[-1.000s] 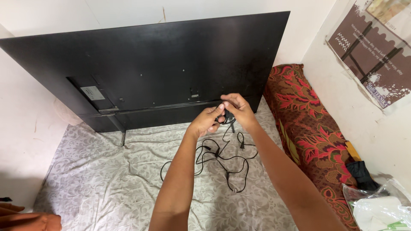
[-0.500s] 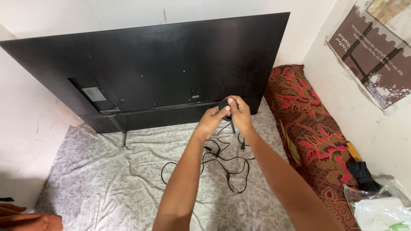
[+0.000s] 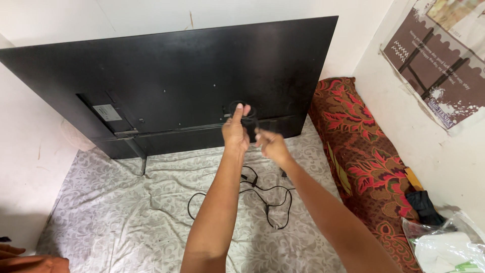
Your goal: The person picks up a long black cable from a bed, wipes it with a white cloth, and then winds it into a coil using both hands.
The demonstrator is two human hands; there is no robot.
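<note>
A person's left hand (image 3: pixel 235 130) and right hand (image 3: pixel 272 144) were raised together before the back of a large black flat television (image 3: pixel 192 81) that leaned against a pale wall. The left hand, fingers curled and thumb up, gripped a small black object (image 3: pixel 248 121); the right hand was closed beside it, though what it pinched could not be made out. A thin black cable (image 3: pixel 262 197) lay looped on the patterned grey bedsheet (image 3: pixel 116 217) below. A pale rectangular label (image 3: pixel 107 112) sat on the television's lower left. A brown-and-white poster (image 3: pixel 434 55) hung on the right wall, cut off by the frame's edge, above a red floral bolster (image 3: pixel 369 162) and a clear plastic bag (image 3: pixel 444 247).
</note>
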